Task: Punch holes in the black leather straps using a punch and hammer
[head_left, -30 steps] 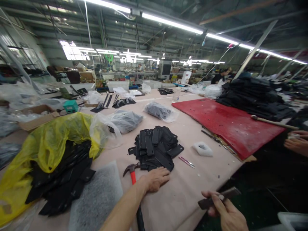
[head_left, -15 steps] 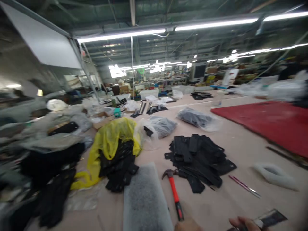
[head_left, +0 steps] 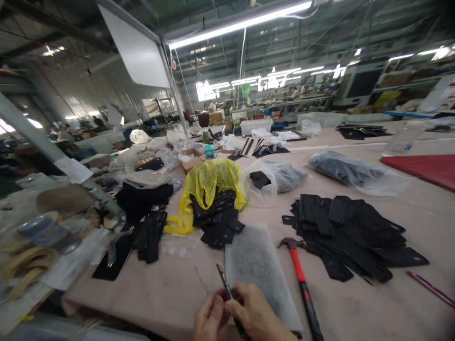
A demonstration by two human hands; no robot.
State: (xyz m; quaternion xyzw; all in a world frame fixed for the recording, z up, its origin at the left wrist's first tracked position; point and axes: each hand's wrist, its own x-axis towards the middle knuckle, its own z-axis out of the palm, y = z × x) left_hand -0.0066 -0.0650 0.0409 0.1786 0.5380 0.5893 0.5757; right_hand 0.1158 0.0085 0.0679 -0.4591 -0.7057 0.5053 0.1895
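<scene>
My right hand [head_left: 254, 308] is closed round a slim dark pen-like tool [head_left: 224, 279], which has a metallic section and points up and away. Right against it, my left hand [head_left: 209, 316] has its fingers pinched together; what they hold, if anything, is hidden. Both hands are above the table's front edge, beside a pale grey slab [head_left: 259, 270]. A claw hammer [head_left: 300, 272] with a red and black handle lies to the right of the slab. Beyond it spreads a heap of black strap-like pieces [head_left: 344, 232], some with slots at their ends.
A yellow plastic bag [head_left: 216, 175] spills more black pieces. Clear bags [head_left: 351, 170] of dark pieces lie behind. At right are a purple slim tool [head_left: 432, 289] and a red sheet [head_left: 426, 166]. A slanted metal post [head_left: 71, 156] and tape rolls [head_left: 31, 265] stand at left.
The view has swung left. My hands, earlier apart at the lower edge, are now together in front of the slab. The right hand's earlier dark flat object is no longer visible.
</scene>
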